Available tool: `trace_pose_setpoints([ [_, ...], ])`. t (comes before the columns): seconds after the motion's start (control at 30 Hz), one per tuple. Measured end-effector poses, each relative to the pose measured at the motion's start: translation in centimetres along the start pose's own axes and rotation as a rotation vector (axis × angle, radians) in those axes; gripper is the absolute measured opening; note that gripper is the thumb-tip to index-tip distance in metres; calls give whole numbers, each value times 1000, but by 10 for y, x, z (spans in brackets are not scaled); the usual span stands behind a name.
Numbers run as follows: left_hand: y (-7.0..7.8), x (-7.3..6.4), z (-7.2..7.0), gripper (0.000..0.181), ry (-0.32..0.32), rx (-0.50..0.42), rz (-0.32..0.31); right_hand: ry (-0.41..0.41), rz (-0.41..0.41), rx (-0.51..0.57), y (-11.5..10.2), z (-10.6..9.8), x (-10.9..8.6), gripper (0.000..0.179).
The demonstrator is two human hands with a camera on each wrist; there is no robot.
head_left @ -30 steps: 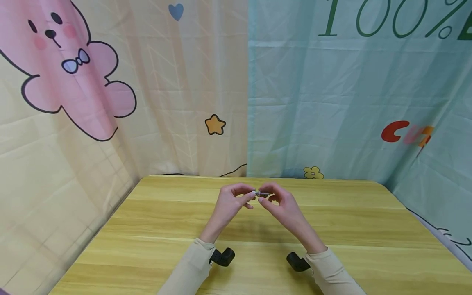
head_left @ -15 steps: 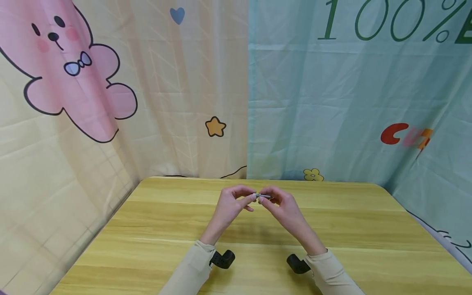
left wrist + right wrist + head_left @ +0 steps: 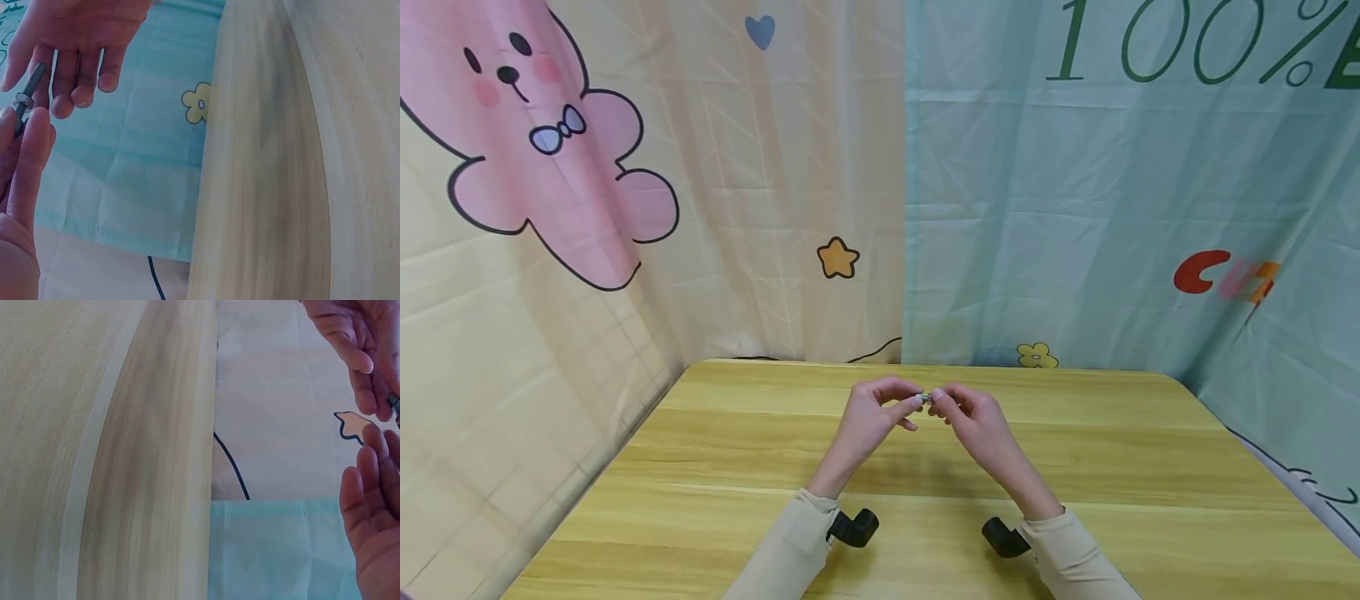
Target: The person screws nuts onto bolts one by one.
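Note:
A small metal bolt [image 3: 35, 77] with a hex nut [image 3: 24, 101] on its threads is held between the two hands, above the far half of the table. My left hand [image 3: 867, 417] pinches the head end between thumb and forefinger. From the other side, my right hand [image 3: 979, 421] has its thumb and forefinger at the nut, its other fingers extended in the left wrist view. Bare thread shows beyond the nut, alongside the right forefinger. Only a sliver of the bolt shows at the right wrist view's edge.
Both hands are over a wood-grain table [image 3: 737, 467]. Printed curtains [image 3: 1045, 208] stand behind its far edge and along both sides. A black wrist device [image 3: 855, 528] sits at the left cuff, and a similar black device [image 3: 1004, 537] at the right.
The right thumb has slid leftward over the bolt toward the nut, covering thread that showed before. The left hand's grip stays nearly the same.

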State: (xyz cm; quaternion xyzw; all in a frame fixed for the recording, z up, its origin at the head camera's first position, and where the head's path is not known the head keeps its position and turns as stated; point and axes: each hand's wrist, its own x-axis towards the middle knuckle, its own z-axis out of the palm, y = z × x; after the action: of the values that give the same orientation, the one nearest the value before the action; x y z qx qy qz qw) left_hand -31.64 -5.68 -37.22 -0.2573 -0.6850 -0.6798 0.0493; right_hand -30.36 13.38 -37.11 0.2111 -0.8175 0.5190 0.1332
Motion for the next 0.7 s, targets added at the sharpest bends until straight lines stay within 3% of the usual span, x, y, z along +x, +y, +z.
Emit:
trace_pose_setpoints([
  [0.3,-1,0,-1,15,21,-2,20,-8,-136,54,-1,0,1,18],
  [0.5,-1,-1,-1,14,16,-4,2,-5,-168,35,0,1,2,18],
  [0.6,12,-4,1,13,14,4,-9,1,-147,3,-14,0,-1,16],
  [0.7,24,-8,3,13,12,6,-16,6,-118,-20,-15,0,-2,15],
])
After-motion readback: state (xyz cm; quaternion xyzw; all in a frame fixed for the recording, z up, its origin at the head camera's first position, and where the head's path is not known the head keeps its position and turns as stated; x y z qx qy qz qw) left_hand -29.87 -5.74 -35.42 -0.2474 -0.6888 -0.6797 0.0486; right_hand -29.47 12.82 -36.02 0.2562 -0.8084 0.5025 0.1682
